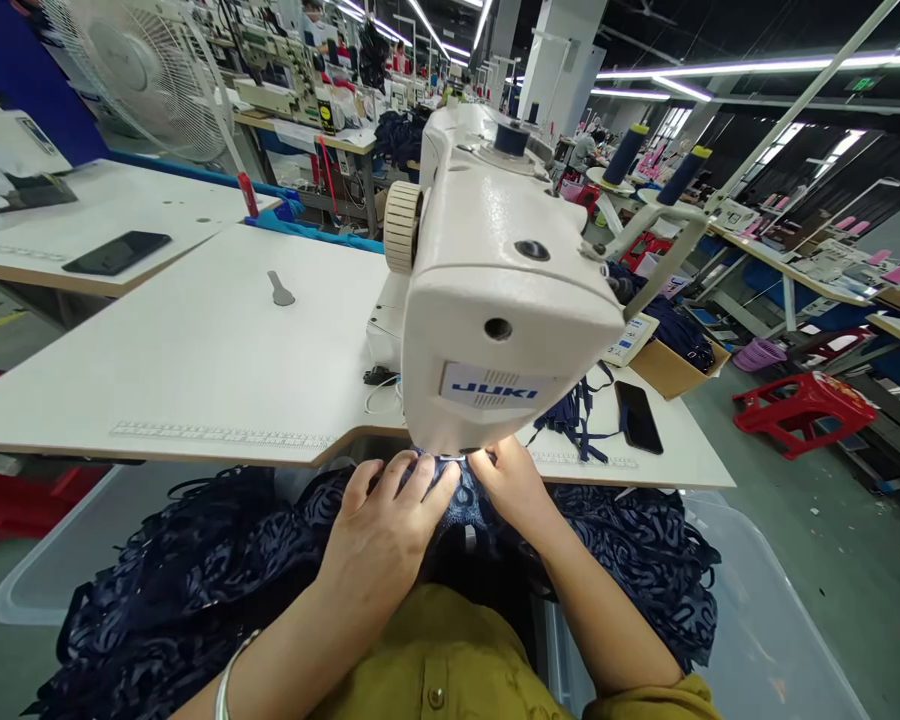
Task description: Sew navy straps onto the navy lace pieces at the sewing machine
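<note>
A cream Juki sewing machine point(487, 290) stands on the white work table point(195, 350) right in front of me. Dark navy lace fabric point(195, 580) spills over my lap on both sides. My left hand point(386, 530) lies on the lace just under the machine's head, fingers stretched forward and pressing the cloth flat. My right hand point(514, 485) is beside it, fingers curled and pinching the lace at the machine's lower edge. The needle area is hidden behind the machine head.
A black phone point(637, 417) and navy straps point(577, 415) lie on the table to the right. Another phone point(118, 252) lies on the left table, a fan point(150, 75) behind it. Clear plastic bins point(765, 620) flank my seat. A red stool point(802, 400) stands at right.
</note>
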The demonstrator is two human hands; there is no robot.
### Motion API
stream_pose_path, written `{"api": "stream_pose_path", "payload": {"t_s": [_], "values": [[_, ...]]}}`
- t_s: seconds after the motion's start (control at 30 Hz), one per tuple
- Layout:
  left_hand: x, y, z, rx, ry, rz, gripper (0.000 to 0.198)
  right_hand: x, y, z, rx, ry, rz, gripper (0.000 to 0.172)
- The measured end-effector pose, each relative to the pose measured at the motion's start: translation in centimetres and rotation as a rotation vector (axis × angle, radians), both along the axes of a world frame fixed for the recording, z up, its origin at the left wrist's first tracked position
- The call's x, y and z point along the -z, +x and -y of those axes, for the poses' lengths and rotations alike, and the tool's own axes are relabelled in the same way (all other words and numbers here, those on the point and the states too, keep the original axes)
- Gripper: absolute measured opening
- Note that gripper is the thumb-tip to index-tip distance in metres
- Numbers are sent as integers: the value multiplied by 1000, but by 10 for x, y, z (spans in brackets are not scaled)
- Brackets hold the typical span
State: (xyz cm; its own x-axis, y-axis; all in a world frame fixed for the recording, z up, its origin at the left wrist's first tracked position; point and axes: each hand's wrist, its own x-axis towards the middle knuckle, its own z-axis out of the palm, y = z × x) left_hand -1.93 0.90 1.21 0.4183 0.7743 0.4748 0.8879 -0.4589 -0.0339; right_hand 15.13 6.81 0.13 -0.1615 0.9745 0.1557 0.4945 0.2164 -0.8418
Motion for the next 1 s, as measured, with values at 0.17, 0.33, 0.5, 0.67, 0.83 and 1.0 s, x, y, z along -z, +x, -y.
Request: {"api": "stream_pose_path", "payload": {"t_s": [0.17,0.33,0.5,0.67,0.83,1.0], "values": [[0,1,0,5,-4,-8,39,-3,-1,0,11,-19,48,8],[-1,2,0,5,8,-27,37,-4,-2,0,15,-21,60,6],[-1,4,1,-23,13,-41,40,-7,-1,1,4,-43,70,4],[-2,4,3,-54,12,-53,38,-10,-2,2,-6,-58,96,4],[-3,2,2,-57,15,-36,36,-7,-4,2,1,-54,105,2],[-1,0,2,-68,15,-5,35,-5,-4,1,-7,-54,99,5]]}}
